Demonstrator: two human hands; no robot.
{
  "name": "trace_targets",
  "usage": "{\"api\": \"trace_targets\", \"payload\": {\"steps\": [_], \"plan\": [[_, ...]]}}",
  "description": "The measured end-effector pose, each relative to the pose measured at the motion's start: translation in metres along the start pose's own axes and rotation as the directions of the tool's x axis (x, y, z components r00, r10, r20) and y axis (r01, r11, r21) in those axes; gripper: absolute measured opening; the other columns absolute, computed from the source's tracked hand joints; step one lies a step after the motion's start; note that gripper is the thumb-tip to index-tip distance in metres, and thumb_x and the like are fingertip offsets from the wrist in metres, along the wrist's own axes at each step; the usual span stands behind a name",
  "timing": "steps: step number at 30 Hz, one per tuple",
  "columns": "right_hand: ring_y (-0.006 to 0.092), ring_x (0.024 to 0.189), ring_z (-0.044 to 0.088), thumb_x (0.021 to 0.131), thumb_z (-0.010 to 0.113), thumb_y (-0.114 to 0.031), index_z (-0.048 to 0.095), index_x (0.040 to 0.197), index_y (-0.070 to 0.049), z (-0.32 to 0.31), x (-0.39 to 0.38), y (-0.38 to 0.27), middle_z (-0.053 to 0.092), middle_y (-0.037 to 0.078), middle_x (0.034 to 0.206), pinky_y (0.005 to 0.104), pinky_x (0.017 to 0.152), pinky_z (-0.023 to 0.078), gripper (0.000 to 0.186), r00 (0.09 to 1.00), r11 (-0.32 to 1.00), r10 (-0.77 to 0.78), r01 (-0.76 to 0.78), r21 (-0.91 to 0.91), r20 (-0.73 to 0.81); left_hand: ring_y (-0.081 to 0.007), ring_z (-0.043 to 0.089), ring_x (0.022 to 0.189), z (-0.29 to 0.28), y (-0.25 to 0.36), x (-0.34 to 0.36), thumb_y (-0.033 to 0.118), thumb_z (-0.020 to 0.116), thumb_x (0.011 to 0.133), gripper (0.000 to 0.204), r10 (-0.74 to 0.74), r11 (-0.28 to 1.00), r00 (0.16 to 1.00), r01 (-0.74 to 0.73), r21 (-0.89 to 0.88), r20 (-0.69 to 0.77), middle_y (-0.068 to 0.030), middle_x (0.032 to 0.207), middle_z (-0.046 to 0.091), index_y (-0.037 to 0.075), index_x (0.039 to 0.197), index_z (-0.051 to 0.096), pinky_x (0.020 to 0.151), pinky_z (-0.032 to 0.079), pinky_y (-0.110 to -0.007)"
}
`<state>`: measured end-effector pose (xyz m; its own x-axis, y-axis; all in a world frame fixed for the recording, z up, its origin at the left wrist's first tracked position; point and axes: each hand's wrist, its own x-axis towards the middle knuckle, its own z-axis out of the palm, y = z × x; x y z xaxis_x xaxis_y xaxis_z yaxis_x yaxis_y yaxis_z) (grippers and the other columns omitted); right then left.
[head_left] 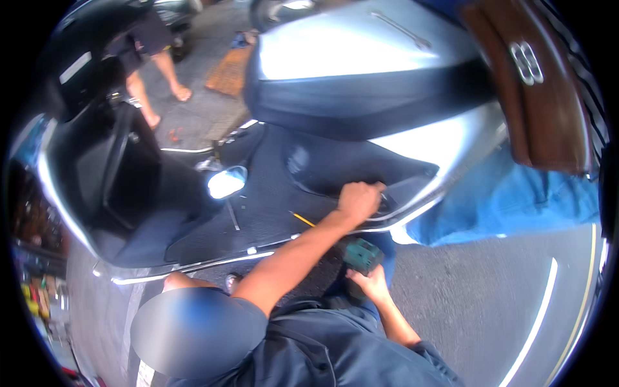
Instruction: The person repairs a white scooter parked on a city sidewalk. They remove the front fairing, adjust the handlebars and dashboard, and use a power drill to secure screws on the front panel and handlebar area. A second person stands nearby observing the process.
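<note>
My left hand reaches to the lower black side panel of a silver-and-black scooter, fingers bent at its edge; what they grip is unclear. Below it my right hand grips a teal-and-black power drill, held beside the floorboard's edge. A thin yellow tool lies left of my left hand, and a slim metal rod rests farther left on the dark floorboard. An oval mirror shows above that rod.
A wrench lies on the silver top surface. A brown leather piece hangs at right, above someone's blue-jeaned leg. Another person's bare legs stand beyond the scooter, near an orange mat.
</note>
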<state>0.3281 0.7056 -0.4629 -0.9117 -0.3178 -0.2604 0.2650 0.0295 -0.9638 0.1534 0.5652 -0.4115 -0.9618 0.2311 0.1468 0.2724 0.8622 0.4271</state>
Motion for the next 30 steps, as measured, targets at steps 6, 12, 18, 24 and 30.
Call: {"api": "trace_targets", "payload": {"steps": [6,12,18,24,30], "plan": [[0.0133,0.078,0.064,0.08,0.07,-0.009,0.068,0.104,0.001,0.003,0.001,-0.011,0.07,0.006,0.088,0.03,0.073,0.053,0.026,0.999,0.994,-0.035,0.033,0.108,0.008,-0.031,0.071,0.068,0.021,0.006,0.006,0.016,0.065,0.078,0.011,0.068,0.994,0.991,-0.058,0.097,-0.112,-0.0135,0.071,0.07,0.014,0.087,0.071,0.061,0.055,-0.044],[0.0162,0.069,0.066,0.08,0.069,-0.004,0.063,0.104,0.004,0.002,0.006,-0.007,0.068,0.008,0.081,0.0304,0.067,0.054,0.026,0.987,0.992,-0.118,0.114,0.048,0.111,-0.0333,0.068,0.066,-0.007,-0.012,-0.02,0.016,0.06,0.087,0.007,0.006,0.954,0.955,-0.094,-0.285,-0.295,-0.0154,0.072,0.067,0.01,0.085,0.064,0.06,0.054,-0.043],[0.0193,0.084,0.063,0.081,0.067,0.005,0.062,0.113,0.003,-0.009,-0.001,-0.036,0.067,0.009,0.104,0.0334,0.079,0.05,0.033,0.986,0.993,-0.119,0.116,0.034,0.113,-0.0095,0.062,0.065,-0.092,-0.085,-0.128,0.009,0.055,0.093,0.01,-0.321,0.294,0.94,0.218,-0.931,0.118,-0.007,0.093,0.071,0.005,0.101,0.06,0.056,0.05,-0.025],[0.0191,0.078,0.061,0.087,0.067,-0.016,0.066,0.11,-0.001,0.0,0.016,-0.08,0.069,0.011,0.101,0.0342,0.078,0.051,0.027,0.958,0.998,-0.031,0.012,0.067,0.286,-0.0108,0.062,0.067,-0.192,-0.11,-0.232,0.01,0.059,0.097,0.013,-0.587,0.213,0.791,-0.051,-0.976,-0.17,-0.0094,0.094,0.07,0.002,0.106,0.062,0.061,0.052,-0.024],[0.0257,0.076,0.063,0.075,0.07,-0.017,0.047,0.127,0.005,0.072,0.028,-0.193,0.059,0.018,0.109,0.0367,0.067,0.055,0.061,0.855,0.85,-0.424,0.262,0.457,0.298,-0.0241,0.07,0.098,-0.305,-0.048,-0.207,0.016,0.062,0.099,0.023,-0.514,0.298,0.671,-0.444,-0.845,-0.535,-0.0148,0.108,0.069,0.0,0.114,0.058,0.088,0.058,-0.037]]}}
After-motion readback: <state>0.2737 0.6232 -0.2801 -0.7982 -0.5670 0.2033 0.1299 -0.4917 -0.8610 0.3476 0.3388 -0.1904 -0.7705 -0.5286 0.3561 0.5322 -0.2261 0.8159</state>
